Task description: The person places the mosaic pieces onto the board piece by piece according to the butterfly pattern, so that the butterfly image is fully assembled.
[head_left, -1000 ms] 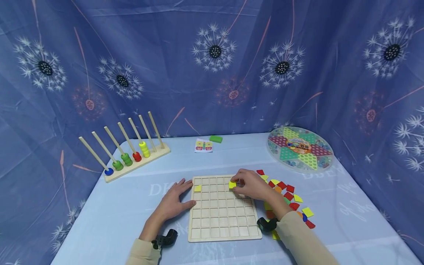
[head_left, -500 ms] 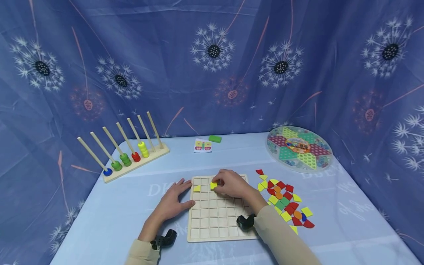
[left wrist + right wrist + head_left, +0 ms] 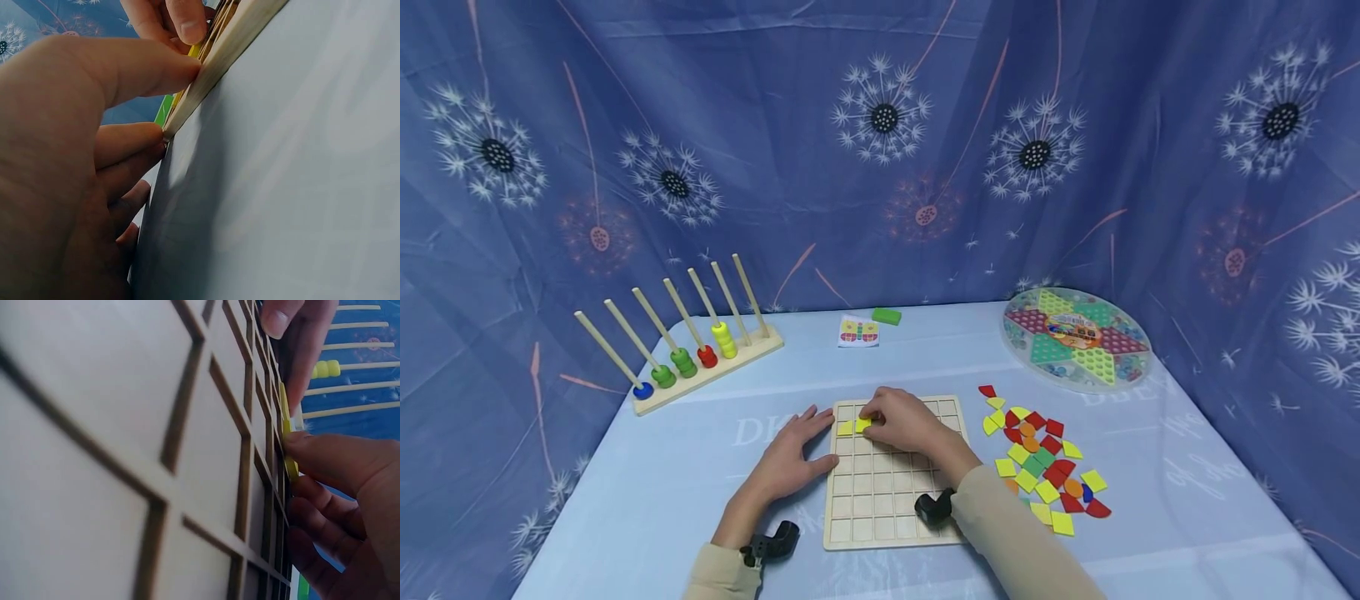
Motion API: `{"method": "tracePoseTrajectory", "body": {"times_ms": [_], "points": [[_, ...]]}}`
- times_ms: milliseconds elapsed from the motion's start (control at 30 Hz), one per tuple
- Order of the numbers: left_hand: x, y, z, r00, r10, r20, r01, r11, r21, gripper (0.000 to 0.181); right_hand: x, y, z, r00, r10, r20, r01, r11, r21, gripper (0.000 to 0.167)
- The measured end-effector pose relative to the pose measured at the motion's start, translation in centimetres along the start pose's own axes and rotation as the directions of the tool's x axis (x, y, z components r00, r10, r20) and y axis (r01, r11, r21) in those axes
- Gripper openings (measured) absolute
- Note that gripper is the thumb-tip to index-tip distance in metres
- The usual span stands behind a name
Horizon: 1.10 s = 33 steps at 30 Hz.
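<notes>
Head view: dandelion curtain (image 3: pixel 790 167) backs pale table (image 3: pixel 940 358); right fingers (image 3: pixel 880 404) pinch yellow tile (image 3: pixel 862 427), left fingers (image 3: pixel 814 427) spread.

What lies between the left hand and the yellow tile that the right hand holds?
Another yellow tile, lying on the grid board; the head view shows it.

At the wooden grid board (image 3: pixel 883 483), a yellow tile (image 3: pixel 862 426) is pinched by the right hand (image 3: pixel 906 420) beside a yellow square (image 3: pixel 846 428); the board's left edge is touched by the left hand (image 3: pixel 790 457). Loose pieces (image 3: pixel 1040 459) are scattered to its right; a card (image 3: pixel 859 332) is set behind it.
</notes>
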State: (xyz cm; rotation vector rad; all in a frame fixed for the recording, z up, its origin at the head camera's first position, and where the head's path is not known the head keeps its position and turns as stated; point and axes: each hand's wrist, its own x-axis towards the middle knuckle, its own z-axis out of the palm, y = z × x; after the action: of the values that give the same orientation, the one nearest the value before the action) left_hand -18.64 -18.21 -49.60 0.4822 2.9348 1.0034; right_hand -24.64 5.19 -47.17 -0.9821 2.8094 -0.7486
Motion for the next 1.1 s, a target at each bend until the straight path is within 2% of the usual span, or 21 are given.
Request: {"method": "tracePoseTrajectory", "body": {"times_ms": [367, 533, 867, 1100], "points": [[0.1, 0.0, -0.1, 1.0, 0.008, 0.001, -0.008, 1.0, 0.006, 0.068, -0.2, -0.2, 0.1, 1.0, -0.014, -0.011, 0.014, 0.999, -0.039, 0.025], [0.1, 0.0, -0.1, 1.0, 0.008, -0.003, -0.008, 1.0, 0.004, 0.068, -0.9, -0.1, -0.6, 1.0, -0.007, -0.019, 0.007, 1.0, -0.007, 0.022], [0.1, -0.1, 0.0, 1.0, -0.008, -0.007, 0.008, 1.0, 0.016, 0.068, -4.2, 1.6, -4.0, 0.999, 0.005, -0.043, -0.003, 0.999, 0.051, 0.021], [0.2, -0.2, 0.1, 1.0, 0.009, 0.0, -0.009, 1.0, 0.016, 0.069, -7.6, 5.2, -6.4, 0.994, 0.069, -0.086, -0.064, 0.996, 0.06, 0.02]]}}
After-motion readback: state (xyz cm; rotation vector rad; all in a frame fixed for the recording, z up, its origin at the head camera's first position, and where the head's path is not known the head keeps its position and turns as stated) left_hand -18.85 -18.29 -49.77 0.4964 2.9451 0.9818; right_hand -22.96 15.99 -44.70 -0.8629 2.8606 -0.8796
